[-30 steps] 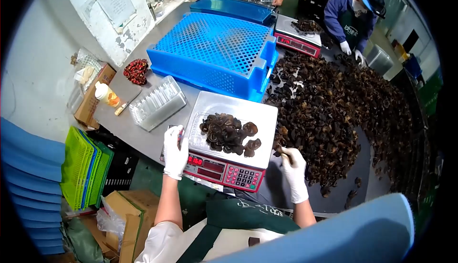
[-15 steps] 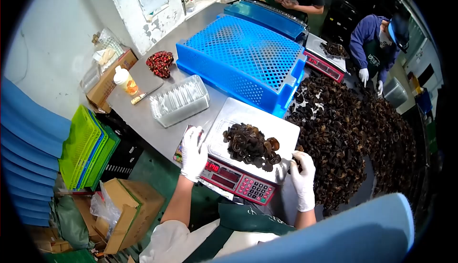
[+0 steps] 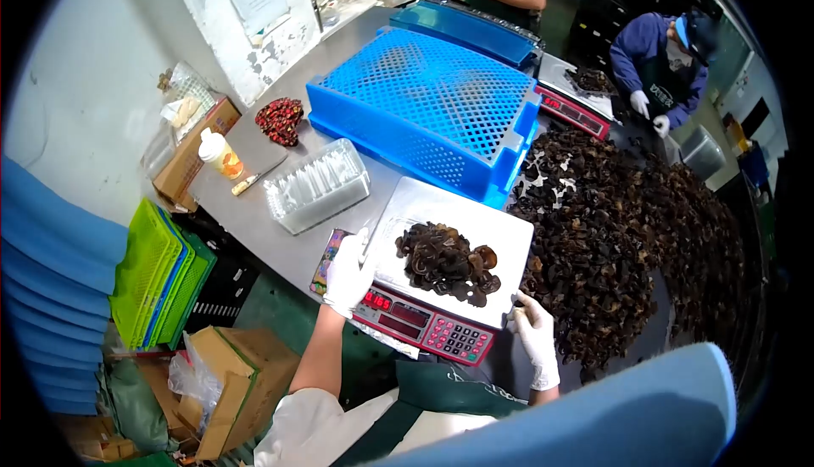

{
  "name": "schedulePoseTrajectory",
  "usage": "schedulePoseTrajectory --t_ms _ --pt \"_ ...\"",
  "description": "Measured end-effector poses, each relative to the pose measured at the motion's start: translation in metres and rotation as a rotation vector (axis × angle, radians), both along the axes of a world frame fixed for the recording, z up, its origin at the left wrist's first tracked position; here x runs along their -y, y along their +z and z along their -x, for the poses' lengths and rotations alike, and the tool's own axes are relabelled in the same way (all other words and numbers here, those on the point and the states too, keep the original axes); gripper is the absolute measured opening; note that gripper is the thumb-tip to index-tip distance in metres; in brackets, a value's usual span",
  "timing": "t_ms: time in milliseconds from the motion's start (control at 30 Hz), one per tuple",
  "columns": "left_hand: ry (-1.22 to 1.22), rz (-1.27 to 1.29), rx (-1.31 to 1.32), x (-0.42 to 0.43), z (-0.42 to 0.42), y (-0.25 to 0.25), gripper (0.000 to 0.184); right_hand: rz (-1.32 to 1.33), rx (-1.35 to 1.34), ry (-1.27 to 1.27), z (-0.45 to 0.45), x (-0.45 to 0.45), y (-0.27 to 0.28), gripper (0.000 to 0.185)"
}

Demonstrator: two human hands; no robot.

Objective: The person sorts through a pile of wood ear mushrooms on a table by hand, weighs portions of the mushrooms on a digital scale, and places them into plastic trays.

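A digital scale (image 3: 421, 332) with a red front and lit display stands before me. On its white pan (image 3: 509, 238) lies a small heap of dark wood ear mushrooms (image 3: 448, 264). My left hand (image 3: 348, 276), in a white glove, rests at the pan's left edge with fingers stretched out, beside a patterned box (image 3: 327, 257). At the pan's right front corner, my gloved right hand (image 3: 536, 341) has thumb and fingertips curled together; whatever is between them is too small to make out. A large pile of wood ear mushrooms (image 3: 585, 255) spreads over the table to the right.
Behind the scale sits an upturned blue crate (image 3: 424, 102). A clear tub of white packets (image 3: 318, 187), a knife (image 3: 257, 176), a bottle (image 3: 221, 155) and a red bundle (image 3: 280, 121) lie left. Across the table, a gloved co-worker (image 3: 666, 77) stands near a second scale (image 3: 573, 113).
My right hand has shifted slightly down toward the pan's front corner. The display's reading has changed. My left hand stays by the pan's left side. The co-worker's hands have moved up.
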State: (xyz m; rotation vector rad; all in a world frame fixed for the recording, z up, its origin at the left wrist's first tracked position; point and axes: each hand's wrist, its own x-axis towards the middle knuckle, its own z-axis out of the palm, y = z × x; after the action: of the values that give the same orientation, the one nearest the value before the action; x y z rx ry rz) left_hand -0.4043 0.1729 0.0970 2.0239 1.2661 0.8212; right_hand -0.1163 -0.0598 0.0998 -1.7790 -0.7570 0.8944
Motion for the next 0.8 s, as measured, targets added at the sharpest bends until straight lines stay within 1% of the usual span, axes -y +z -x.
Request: schedulePoseTrajectory --t_ms 67,133,167,200,233,267,300,333,400,433,467,533,567,600,633,667,700,767,800 --pt "-0.052 -0.119 0.005 0.002 -0.003 -0.007 0.041 -0.029 -0.082 -0.022 0.007 -0.004 -0.005 0.036" --pt "-0.045 -0.068 0.007 0.003 -0.007 -0.008 0.042 -0.026 0.003 -0.009 0.006 -0.003 -0.013 0.038" --pt "-0.05 -0.023 0.077 0.004 -0.01 -0.008 0.044 -0.007 0.124 0.005 0.005 -0.003 -0.005 0.038" --pt "-0.014 -0.012 -0.033 0.002 -0.009 -0.012 0.044 0.02 0.245 0.018 0.003 -0.003 0.002 0.039" --pt "-0.025 0.005 0.022 0.002 -0.011 -0.012 0.044 0.04 0.377 -0.039 -0.003 -0.002 0.001 0.037" --pt "-0.051 -0.025 -0.036 0.002 -0.01 -0.009 0.043 0.061 0.504 -0.083 -0.011 -0.002 -0.008 0.035" --pt "-0.067 -0.018 -0.08 -0.001 -0.009 -0.015 0.042 -0.142 0.747 -0.182 -0.027 -0.003 -0.033 0.031" --pt "-0.08 -0.022 -0.096 -0.001 -0.009 -0.014 0.041 -0.01 0.764 -0.178 -0.041 0.0 -0.036 0.036" --pt "-0.104 -0.181 -0.103 -0.002 -0.01 -0.02 0.041 0.184 1.061 -0.231 -0.058 0.0 -0.049 0.046" --pt "-0.116 -0.307 -0.092 -0.009 -0.008 -0.034 0.043 0.37 1.014 -0.224 -0.065 0.001 -0.056 0.053" --pt "-0.124 -0.315 -0.089 -0.007 -0.01 -0.028 0.043 0.342 1.008 -0.27 -0.07 0.002 -0.059 0.047" --pt "-0.085 -0.07 -0.097 -0.003 -0.012 -0.012 0.042 0.188 0.88 -0.343 -0.085 0.007 -0.079 0.035" --pt "-0.074 -0.073 -0.07 -0.002 -0.012 -0.01 0.042 0.045 0.845 -0.431 -0.087 0.007 -0.074 0.023" --pt "-0.068 -0.077 -0.069 -0.002 -0.013 -0.008 0.042 0.026 0.751 -0.479 -0.088 0.007 -0.061 0.02" --pt "-0.046 -0.025 -0.039 0.0 -0.012 -0.004 0.041 -0.084 0.669 -0.481 -0.095 0.009 -0.063 0.019" --pt "-0.019 0.027 -0.008 0.002 -0.011 -0.001 0.041 -0.194 0.585 -0.478 -0.101 0.008 -0.064 0.019" --pt "-0.023 -0.026 -0.039 0.002 -0.011 -0.001 0.041 -0.183 0.358 -0.473 -0.096 0.001 -0.046 0.019" --pt "-0.022 -0.097 -0.084 -0.005 -0.006 -0.018 0.04 -0.308 0.375 -0.309 -0.073 -0.017 -0.013 0.018" --pt "-0.025 -0.063 -0.082 -0.003 -0.009 -0.013 0.04 -0.354 0.404 -0.212 -0.056 -0.028 0.009 0.018"
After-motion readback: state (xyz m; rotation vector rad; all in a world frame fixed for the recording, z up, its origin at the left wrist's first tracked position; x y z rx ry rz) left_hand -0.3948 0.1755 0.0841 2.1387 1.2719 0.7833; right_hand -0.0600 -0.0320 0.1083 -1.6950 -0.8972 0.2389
